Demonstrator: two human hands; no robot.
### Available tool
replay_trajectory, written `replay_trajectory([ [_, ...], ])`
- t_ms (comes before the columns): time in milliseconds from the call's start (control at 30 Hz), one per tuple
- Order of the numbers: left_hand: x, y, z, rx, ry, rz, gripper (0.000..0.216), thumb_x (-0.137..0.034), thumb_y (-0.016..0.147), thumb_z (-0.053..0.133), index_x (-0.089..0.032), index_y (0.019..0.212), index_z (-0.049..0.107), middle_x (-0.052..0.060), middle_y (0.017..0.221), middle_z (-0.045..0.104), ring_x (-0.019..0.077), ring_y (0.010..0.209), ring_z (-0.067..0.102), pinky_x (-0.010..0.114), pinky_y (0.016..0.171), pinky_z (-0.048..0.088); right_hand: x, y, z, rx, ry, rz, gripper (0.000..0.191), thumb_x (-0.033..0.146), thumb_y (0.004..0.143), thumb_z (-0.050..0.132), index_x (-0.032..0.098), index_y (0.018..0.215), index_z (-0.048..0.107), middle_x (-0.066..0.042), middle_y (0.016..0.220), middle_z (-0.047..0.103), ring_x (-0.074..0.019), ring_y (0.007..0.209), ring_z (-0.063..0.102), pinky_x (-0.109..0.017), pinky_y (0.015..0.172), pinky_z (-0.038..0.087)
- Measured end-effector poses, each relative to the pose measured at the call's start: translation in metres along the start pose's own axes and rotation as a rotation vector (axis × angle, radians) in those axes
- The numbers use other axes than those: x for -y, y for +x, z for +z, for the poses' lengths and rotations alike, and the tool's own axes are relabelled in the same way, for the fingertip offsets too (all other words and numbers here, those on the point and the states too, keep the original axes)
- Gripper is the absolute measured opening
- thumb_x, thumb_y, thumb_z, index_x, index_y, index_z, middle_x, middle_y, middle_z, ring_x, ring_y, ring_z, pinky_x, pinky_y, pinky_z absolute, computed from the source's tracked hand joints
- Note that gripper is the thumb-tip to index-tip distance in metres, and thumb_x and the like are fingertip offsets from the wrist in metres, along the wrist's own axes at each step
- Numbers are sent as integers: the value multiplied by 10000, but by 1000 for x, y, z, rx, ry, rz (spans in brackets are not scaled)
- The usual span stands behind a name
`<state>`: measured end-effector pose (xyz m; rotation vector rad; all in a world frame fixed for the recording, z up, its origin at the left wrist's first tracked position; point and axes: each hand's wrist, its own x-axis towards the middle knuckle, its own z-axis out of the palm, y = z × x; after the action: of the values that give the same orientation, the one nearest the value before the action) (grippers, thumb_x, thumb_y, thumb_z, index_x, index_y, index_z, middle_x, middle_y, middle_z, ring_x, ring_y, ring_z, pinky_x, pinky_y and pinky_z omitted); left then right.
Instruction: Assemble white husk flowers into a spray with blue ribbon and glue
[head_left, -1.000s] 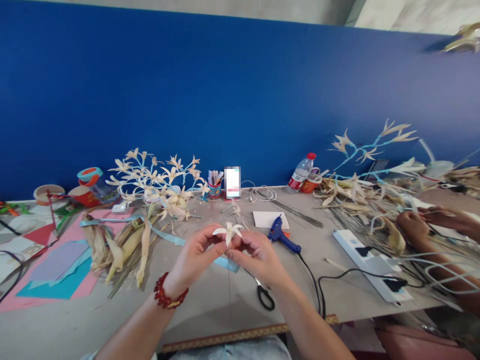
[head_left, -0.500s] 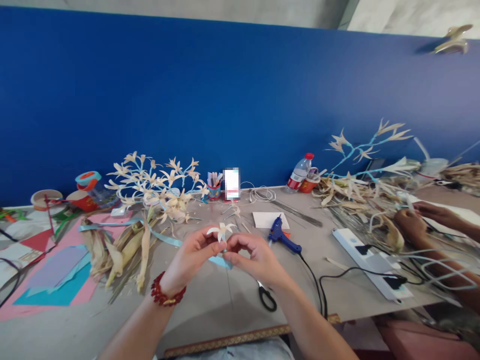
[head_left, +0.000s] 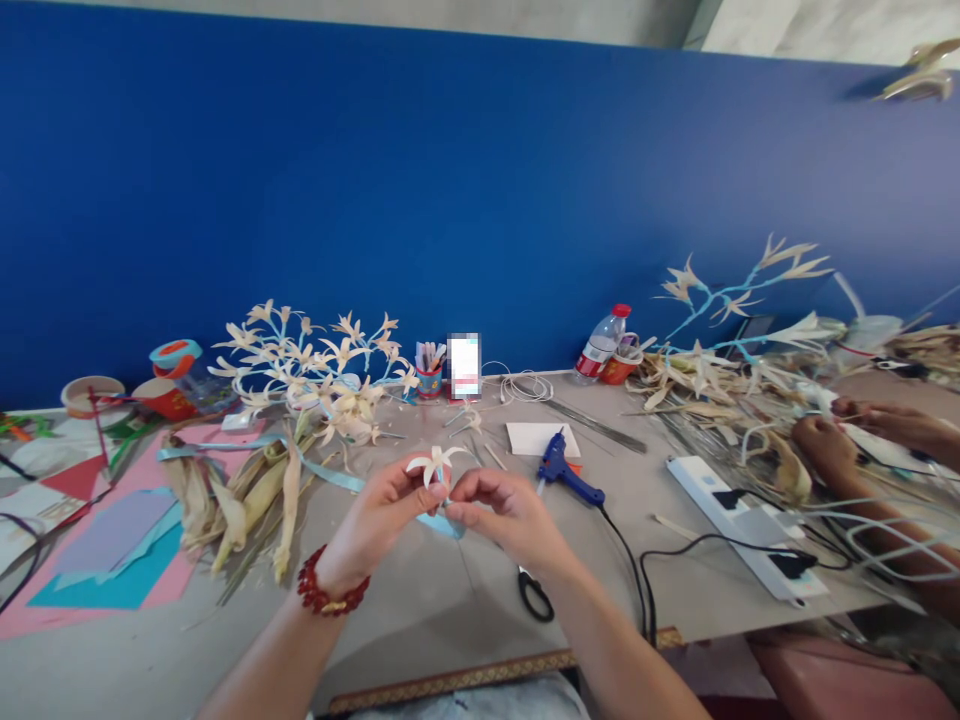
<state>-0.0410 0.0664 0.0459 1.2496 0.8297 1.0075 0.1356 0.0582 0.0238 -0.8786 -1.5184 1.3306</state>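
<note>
A small cream flower (head_left: 435, 464), its petals like dried corn husk, stands upright between the fingers of my left hand (head_left: 384, 512), which is closed round the top of its stem. My right hand (head_left: 501, 512) pinches at the stem just below the bloom, where a light blue strip (head_left: 441, 524) meets it. Part of that strip passes behind my left hand and lies on the table to the left. Below my fingers a thin wire hangs down, faint against the table. The exact contact of the right fingertips is partly hidden.
Right of my hands lie a blue glue gun (head_left: 566, 472), black-handled scissors (head_left: 535, 596) and a white power strip (head_left: 739, 530) with cords. Husk flowers (head_left: 322, 370) and dried husks (head_left: 240, 500) are on the left. A co-worker's hands (head_left: 832, 445) are at far right.
The flower has tipped slightly and shifted a little left and toward me. Both my hands keep their pinch, with small finger movements.
</note>
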Motion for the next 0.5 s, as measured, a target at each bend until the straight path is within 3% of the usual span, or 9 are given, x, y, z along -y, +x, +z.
replay_trajectory([
  [200, 3, 1, -1, 43, -13, 31, 142, -302, 806, 682, -167, 852, 680, 19, 768, 605, 132, 683, 509, 228, 636, 414, -5, -1, 1, -33, 41, 54, 278, 407, 761, 734, 159, 695, 628, 2, 648, 616, -109, 584, 525, -221, 561, 407],
  [367, 1, 1, 0, 42, -4, 26, 147, -307, 804, 687, -167, 846, 685, 21, 757, 604, 142, 681, 528, 247, 658, 441, 0, -3, -2, -57, -103, -10, 255, 392, 793, 710, 162, 713, 636, -4, 663, 638, -116, 596, 553, -222, 568, 429],
  [500, -2, 1, 1, 71, 8, 19, 148, -300, 807, 683, -156, 839, 690, 33, 758, 601, 149, 679, 531, 247, 652, 443, 9, -6, -3, 3, -125, -62, 230, 382, 850, 652, 168, 766, 629, -23, 730, 664, -132, 661, 601, -220, 598, 468],
])
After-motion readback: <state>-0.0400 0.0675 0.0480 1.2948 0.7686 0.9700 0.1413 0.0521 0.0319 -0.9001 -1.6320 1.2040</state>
